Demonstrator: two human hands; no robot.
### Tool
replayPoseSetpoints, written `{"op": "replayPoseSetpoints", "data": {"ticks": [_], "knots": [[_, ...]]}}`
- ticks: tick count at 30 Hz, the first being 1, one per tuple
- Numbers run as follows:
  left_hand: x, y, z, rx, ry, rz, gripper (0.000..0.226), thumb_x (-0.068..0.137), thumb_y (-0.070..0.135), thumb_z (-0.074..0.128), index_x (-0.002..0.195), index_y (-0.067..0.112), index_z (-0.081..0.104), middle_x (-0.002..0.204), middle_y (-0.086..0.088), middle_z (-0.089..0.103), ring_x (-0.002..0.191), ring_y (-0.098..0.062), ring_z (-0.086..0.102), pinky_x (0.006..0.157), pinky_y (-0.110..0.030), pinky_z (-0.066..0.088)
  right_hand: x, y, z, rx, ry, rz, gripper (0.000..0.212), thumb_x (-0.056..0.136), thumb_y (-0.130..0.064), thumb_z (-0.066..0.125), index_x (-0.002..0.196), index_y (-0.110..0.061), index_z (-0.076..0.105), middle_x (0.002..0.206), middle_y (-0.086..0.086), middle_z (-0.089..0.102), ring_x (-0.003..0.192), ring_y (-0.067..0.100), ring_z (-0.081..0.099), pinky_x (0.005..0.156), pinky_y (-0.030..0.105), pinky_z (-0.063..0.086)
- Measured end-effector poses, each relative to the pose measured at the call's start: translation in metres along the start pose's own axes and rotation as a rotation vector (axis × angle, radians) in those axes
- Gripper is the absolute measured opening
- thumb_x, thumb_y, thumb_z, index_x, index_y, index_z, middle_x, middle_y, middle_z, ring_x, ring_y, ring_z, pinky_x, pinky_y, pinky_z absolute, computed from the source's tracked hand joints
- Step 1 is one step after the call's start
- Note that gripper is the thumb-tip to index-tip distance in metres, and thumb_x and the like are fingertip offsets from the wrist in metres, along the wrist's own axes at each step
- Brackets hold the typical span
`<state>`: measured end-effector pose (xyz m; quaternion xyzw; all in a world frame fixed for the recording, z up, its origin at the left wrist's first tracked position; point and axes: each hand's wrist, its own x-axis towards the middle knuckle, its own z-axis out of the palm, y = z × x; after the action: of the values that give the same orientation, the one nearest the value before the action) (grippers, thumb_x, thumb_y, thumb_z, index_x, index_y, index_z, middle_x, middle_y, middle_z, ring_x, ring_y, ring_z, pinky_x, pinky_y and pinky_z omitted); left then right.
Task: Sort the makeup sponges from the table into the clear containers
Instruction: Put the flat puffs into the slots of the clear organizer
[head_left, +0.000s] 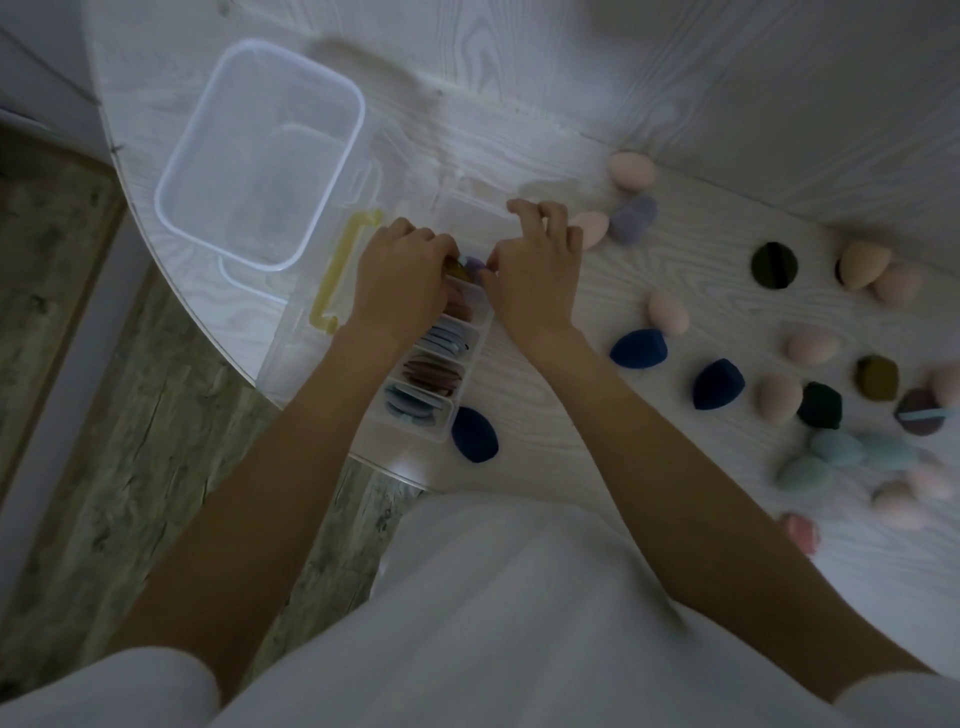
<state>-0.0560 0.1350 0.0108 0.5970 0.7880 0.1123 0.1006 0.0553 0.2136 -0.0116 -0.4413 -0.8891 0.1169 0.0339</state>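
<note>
- Floor (78, 322): wood-look, far left, below table edge.
- Table (519, 93): white wood-grain top w/ rounded edge.
- Large clear container (171, 197): rectangular, rounded corners, on table at upper left; contents not discernible.
- Yellow handle (337, 270): just right of large container, on lid/side of the divided box.
- Divided clear box (467, 358): narrow, runs diagonally at centre; compartments hold flat puffs (434, 371) stacked on edge, in blue-grey, brown and pale tones.
- Left hand (400, 275): fingers curled, over far end of divided box, pinching an olive puff (457, 269).
- Lilac puff (475, 262): between the two hands, at box's far end.
- Right hand (535, 270): fingers curled, thumb and fingertips at lilac puff; exact grip can't be told.
- Navy sponge (474, 435): teardrop, just beside near end of box.
- Loose sponges, right half of table: pink (631, 169), grey-lilac (632, 219), navy pair (719, 383), beige (862, 264), teal cluster (836, 449).
- Dark round puff (774, 265): lies flat, apart from box.
- White garment (519, 623): bottom of view.
</note>
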Motion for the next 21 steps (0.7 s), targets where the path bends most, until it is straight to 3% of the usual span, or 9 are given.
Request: {"op": "replayPoseSetpoints", "data": {"ticks": [3,6,9,12,16,18,21], "knots": [[0.000,-0.002,-0.001,0.007,-0.037,-0.049,0.034,0.076,0.021,0.048,0.096,0.003,0.069,0.089,-0.019,0.067,0.085,-0.037,0.056,0.074,-0.040,0.039,0.000,-0.002,-0.002,0.078,0.021,0.012,0.013,0.074,-0.025,0.072,0.071,-0.012,0.075,0.132,0.004,0.054,0.122,0.030,0.042,0.089,0.034,0.026],[0.000,-0.003,-0.002,-0.042,-0.075,-0.061,0.030,0.077,0.019,0.059,0.101,0.006,0.071,0.098,-0.019,0.065,0.088,-0.038,0.057,0.075,-0.039,0.041,0.000,0.001,-0.003,0.143,0.165,-0.017,0.010,0.069,-0.018,0.074,0.060,-0.014,0.072,0.122,0.005,0.061,0.114,0.032,0.049,0.083,0.036,0.031],[0.005,-0.001,-0.004,-0.014,-0.170,-0.013,0.031,0.079,0.027,0.067,0.106,0.012,0.070,0.107,-0.015,0.062,0.087,-0.036,0.057,0.078,-0.037,0.039,0.000,0.002,-0.002,0.162,0.131,-0.074,0.010,0.069,-0.020,0.074,0.061,-0.014,0.073,0.122,0.005,0.061,0.114,0.034,0.049,0.084,0.035,0.028],[0.004,0.003,-0.003,0.080,-0.229,-0.003,0.030,0.085,0.025,0.062,0.109,0.009,0.067,0.110,-0.016,0.060,0.085,-0.035,0.059,0.083,-0.036,0.036,-0.001,0.002,0.002,0.139,0.070,-0.108,0.010,0.069,-0.020,0.075,0.061,-0.015,0.074,0.123,0.006,0.061,0.114,0.035,0.050,0.083,0.033,0.023],[-0.004,0.002,-0.003,0.019,-0.024,-0.050,0.016,0.078,0.002,0.059,0.091,-0.002,0.066,0.089,-0.022,0.063,0.071,-0.039,0.060,0.063,-0.041,0.045,0.000,0.005,0.001,0.131,0.045,-0.145,0.012,0.068,-0.016,0.077,0.058,-0.017,0.071,0.124,0.007,0.060,0.116,0.035,0.049,0.087,0.033,0.023],[-0.006,-0.002,0.002,0.045,0.053,0.023,0.020,0.077,0.008,0.055,0.092,0.004,0.068,0.088,-0.017,0.066,0.073,-0.036,0.061,0.065,-0.038,0.044,0.001,0.007,-0.002,0.165,0.002,-0.148,0.010,0.072,-0.019,0.074,0.063,-0.019,0.073,0.130,0.007,0.056,0.123,0.034,0.043,0.093,0.036,0.023],[-0.011,-0.007,0.011,0.103,0.028,0.120,0.032,0.081,0.020,0.041,0.093,0.011,0.070,0.091,-0.010,0.069,0.081,-0.032,0.060,0.071,-0.037,0.041,-0.001,0.010,-0.006,0.197,-0.084,-0.141,0.010,0.080,-0.025,0.068,0.077,-0.020,0.076,0.139,0.005,0.047,0.131,0.031,0.033,0.098,0.036,0.021]]}}
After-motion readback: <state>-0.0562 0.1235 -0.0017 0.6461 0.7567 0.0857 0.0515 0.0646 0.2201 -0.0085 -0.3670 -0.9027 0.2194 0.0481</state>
